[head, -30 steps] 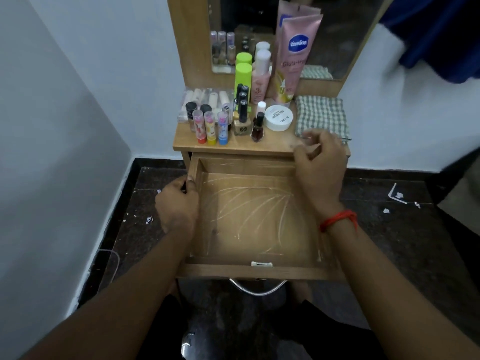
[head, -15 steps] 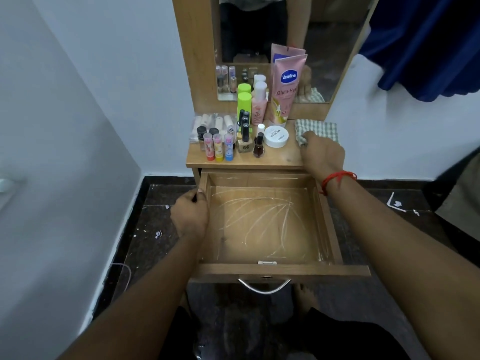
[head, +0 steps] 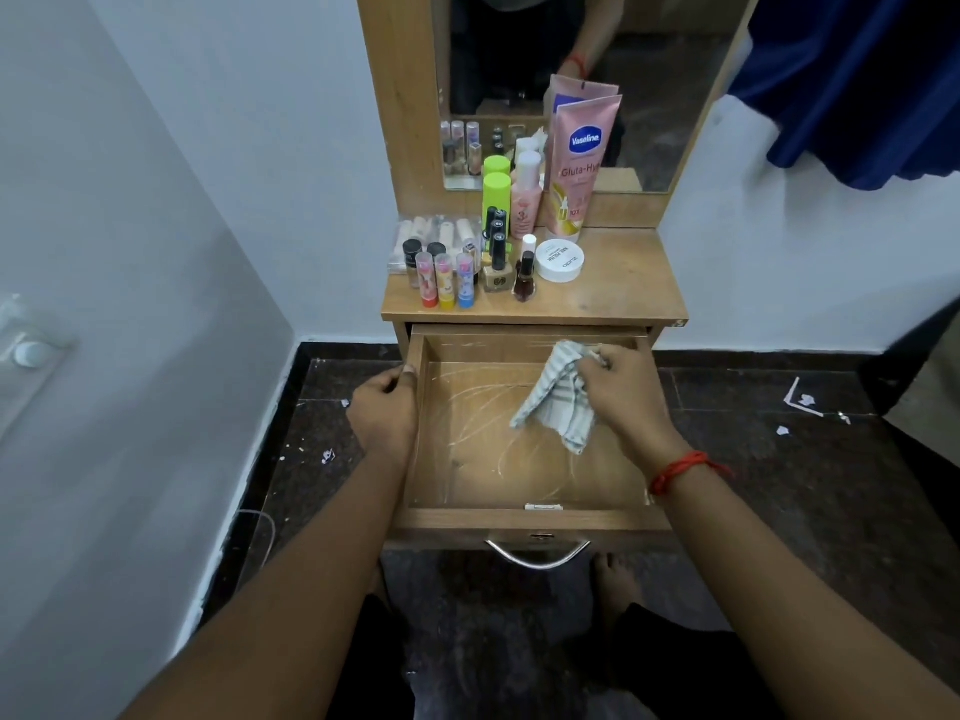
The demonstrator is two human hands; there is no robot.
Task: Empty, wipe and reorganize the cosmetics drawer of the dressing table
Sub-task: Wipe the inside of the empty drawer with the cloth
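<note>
The wooden drawer (head: 530, 524) is pulled out and holds no cosmetics; its floor shows pale curved streaks. My right hand (head: 621, 394) is shut on a checked cloth (head: 556, 402), which hangs over the drawer's back right part. My left hand (head: 384, 407) grips the drawer's left wall near the back. The cosmetics stand on the table top (head: 623, 288): a pink Vaseline tube (head: 579, 168), a green-capped bottle (head: 496, 194), a pink bottle (head: 525, 200), a white round jar (head: 560, 260), nail polish bottles (head: 524, 278) and three small coloured tubes (head: 447, 280).
A mirror (head: 571, 70) rises behind the table. White walls close in on the left and behind. The dark floor (head: 779, 459) carries white scraps at right and left. A blue curtain (head: 857, 80) hangs at upper right. My feet show below the drawer handle (head: 537, 556).
My right hand took the checked cloth off the right side of the table top and brought it down into the drawer. My left hand stayed on the drawer's left wall.
</note>
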